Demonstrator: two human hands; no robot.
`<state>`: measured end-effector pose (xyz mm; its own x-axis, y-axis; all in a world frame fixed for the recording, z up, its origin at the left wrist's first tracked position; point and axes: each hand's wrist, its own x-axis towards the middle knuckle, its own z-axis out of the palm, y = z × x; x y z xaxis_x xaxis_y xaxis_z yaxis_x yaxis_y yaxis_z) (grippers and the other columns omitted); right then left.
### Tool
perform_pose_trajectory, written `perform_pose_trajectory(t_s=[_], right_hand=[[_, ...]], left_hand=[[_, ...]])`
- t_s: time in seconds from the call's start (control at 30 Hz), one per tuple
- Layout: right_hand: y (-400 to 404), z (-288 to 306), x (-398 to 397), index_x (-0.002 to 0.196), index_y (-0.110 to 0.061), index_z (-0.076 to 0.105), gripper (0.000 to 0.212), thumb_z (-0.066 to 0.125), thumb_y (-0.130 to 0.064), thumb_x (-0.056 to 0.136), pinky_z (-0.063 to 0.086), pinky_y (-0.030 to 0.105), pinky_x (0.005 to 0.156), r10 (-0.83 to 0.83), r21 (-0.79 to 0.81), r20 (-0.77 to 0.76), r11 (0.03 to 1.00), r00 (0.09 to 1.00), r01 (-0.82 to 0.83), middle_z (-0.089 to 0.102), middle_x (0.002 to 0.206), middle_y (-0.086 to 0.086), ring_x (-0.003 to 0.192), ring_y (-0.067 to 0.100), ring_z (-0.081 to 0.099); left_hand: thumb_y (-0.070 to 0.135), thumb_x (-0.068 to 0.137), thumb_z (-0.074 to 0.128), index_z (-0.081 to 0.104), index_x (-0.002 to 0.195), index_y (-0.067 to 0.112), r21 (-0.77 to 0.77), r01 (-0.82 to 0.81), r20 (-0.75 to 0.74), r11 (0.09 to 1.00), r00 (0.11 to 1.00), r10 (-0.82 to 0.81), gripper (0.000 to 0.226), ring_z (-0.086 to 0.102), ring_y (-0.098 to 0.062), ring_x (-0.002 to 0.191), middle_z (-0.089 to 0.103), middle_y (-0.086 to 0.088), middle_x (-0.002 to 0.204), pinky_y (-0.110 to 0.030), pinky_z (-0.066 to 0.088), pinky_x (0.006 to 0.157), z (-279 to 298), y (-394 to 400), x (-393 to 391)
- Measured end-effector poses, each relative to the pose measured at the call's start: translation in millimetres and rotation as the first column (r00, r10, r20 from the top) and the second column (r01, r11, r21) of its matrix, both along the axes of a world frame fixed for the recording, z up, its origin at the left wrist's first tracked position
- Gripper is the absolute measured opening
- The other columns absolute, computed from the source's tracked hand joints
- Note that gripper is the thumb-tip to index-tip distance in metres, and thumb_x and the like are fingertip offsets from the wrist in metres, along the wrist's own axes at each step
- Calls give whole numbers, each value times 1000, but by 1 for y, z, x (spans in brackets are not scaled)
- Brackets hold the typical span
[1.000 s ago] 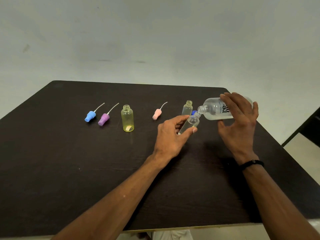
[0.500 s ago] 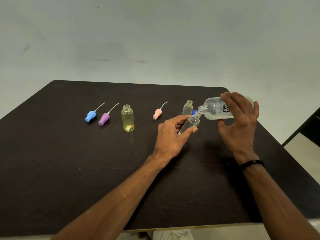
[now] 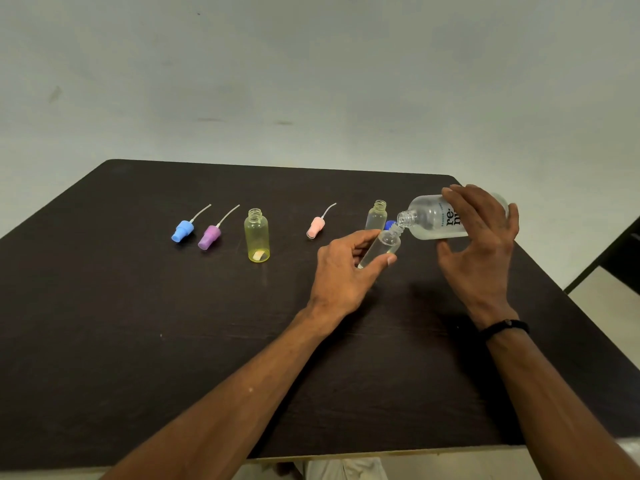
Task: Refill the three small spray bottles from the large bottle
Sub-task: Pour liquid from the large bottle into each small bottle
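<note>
Pale, bare wall rises behind a dark table [image 3: 104,323] whose near edge cuts off the forearms and whose right corner runs out of view. At its right, the right hand [image 3: 479,251] curls around the large bottle [image 3: 433,220], held almost on its side; fingers hide most of the black label, and the bottle's base disappears behind the hand. Its open neck meets the mouth of a clear small bottle [image 3: 381,249], tilted and pinched between thumb and fingers of the left hand [image 3: 346,271], which covers its lower end. A blue cap [image 3: 390,224] peeks out behind, mostly hidden. Any stream of liquid is too faint to make out. Another small bottle [image 3: 376,216] stands just behind, a yellow bottle [image 3: 257,235] further left, with pink [image 3: 316,227], purple [image 3: 209,237] and blue spray tops [image 3: 182,231] lying loose. Compared with a second ago, hands and bottles sit practically unchanged.
</note>
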<state>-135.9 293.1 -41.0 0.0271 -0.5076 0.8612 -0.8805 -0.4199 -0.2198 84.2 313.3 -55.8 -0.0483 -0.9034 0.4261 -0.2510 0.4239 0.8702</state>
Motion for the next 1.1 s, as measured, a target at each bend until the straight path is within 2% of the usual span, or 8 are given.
perform_pose_trajectory(t_s=[0.47, 0.7, 1.1], right_hand=[[0, 0, 0, 146, -17, 64, 82, 79, 11, 70, 17, 72, 124, 2, -2, 3, 1000, 1000, -2, 59, 151, 2, 148, 24, 50], [0, -1, 0, 145, -17, 64, 82, 80, 11, 70, 18, 71, 124, -1, -10, 0, 1000, 1000, 1, 60, 150, 2, 147, 24, 50], [-1, -1, -2, 145, -18, 64, 81, 79, 10, 71, 19, 72, 123, 0, -14, -13, 1000, 1000, 0, 60, 151, 2, 148, 23, 50]], left_hand=[[24, 88, 85, 72, 133, 19, 6, -3, -1, 1000, 1000, 3, 47, 71, 1, 110, 76, 6, 124, -8, 53, 91, 1, 1, 0], [25, 87, 86, 72, 132, 20, 11, 2, -6, 1000, 1000, -2, 47, 71, 1, 111, 77, 7, 124, -18, 57, 96, 0, 0, 0], [22, 88, 85, 73, 132, 19, 4, 4, -16, 1000, 1000, -4, 46, 72, 1, 108, 77, 6, 121, -11, 54, 91, 1, 1, 0]])
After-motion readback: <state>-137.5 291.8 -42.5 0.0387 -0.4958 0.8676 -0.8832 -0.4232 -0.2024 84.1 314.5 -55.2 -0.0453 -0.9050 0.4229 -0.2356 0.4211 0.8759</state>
